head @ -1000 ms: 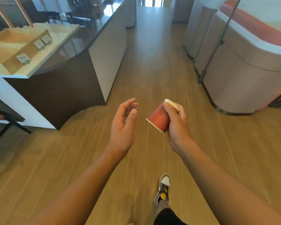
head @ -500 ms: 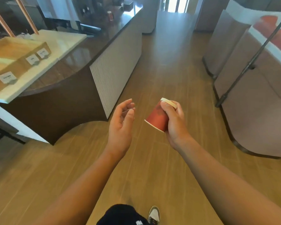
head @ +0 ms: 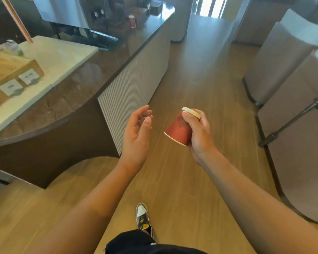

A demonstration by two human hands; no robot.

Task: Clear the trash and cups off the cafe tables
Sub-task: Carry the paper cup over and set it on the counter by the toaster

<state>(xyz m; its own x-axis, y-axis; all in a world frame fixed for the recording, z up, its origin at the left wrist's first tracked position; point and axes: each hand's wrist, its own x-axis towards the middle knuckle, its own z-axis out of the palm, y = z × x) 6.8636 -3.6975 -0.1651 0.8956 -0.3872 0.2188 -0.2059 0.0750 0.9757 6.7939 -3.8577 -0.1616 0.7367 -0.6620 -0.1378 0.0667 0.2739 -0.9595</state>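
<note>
At the bottom centre of the frame a sneaker (head: 143, 217) steps on the wooden floor (head: 191, 85). Above it, mid-frame, the left hand (head: 136, 134) hangs released, palm turned inward, fingers loosely curved around nothing. Just right of it, not touching, the right hand (head: 200, 132) grasps a red paper cup (head: 178, 128), tilted, fingers wrapped over its cream-coloured upper end. The dark counter (head: 81, 85) runs along the left; far up it stands another red cup (head: 132, 21).

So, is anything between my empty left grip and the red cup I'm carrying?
Nothing visible. The left grip is open beside the red cup, which the right grip holds tilted; only air over the wooden floor separates them.
</note>
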